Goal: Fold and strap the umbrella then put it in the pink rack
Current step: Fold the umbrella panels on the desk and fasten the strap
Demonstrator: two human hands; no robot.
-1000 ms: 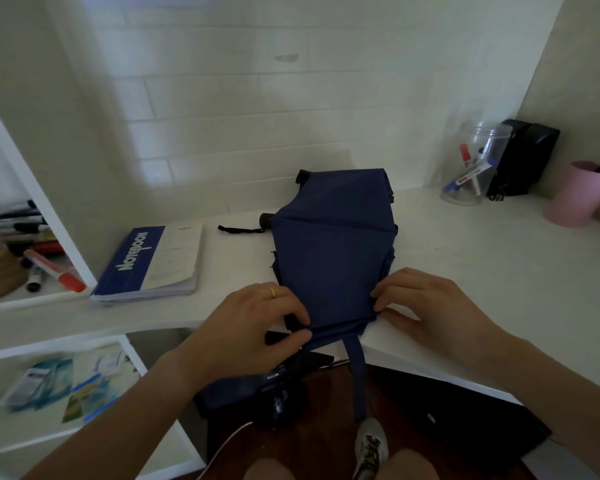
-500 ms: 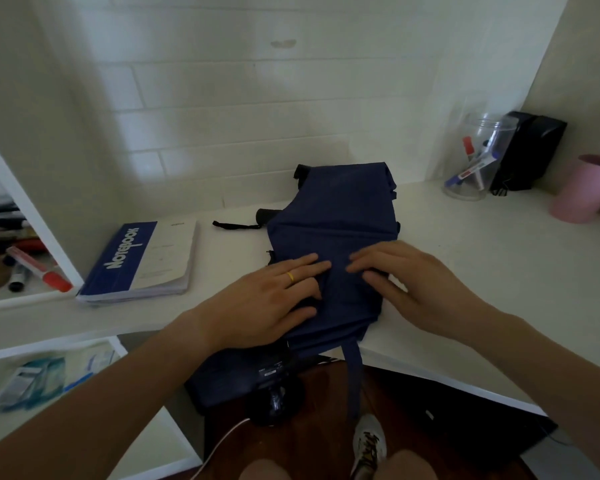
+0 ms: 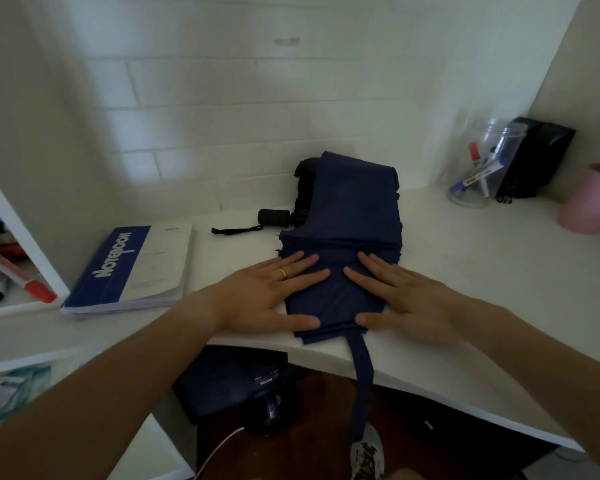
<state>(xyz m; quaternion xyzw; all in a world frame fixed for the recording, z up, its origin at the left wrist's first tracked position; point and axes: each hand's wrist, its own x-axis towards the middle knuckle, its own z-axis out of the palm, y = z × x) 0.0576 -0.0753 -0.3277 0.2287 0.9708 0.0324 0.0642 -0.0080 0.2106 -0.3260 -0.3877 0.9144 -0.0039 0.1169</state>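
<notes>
A navy blue folding umbrella (image 3: 352, 216) lies flattened on the white desk (image 3: 482, 282), its canopy spread in layered folds. Its black handle (image 3: 274, 217) with a black wrist loop (image 3: 236, 231) points left. The umbrella's navy strap (image 3: 361, 379) hangs over the desk's front edge. My left hand (image 3: 271, 296) rests flat, fingers spread, on the near left part of the fabric. My right hand (image 3: 402, 299) lies flat on the near right part. A pink cup-like rack (image 3: 589, 202) stands at the far right of the desk.
A blue and white notebook (image 3: 132, 268) lies left of the umbrella. A clear jar of markers (image 3: 478, 168) and a black object (image 3: 534, 157) stand at the back right. A white shelf unit (image 3: 18, 233) with markers is on the left. A dark bag (image 3: 229, 379) sits under the desk.
Both hands went from pinching the fabric's near edge to lying flat on it, fingers spread. The canopy now lies flatter on the desk.
</notes>
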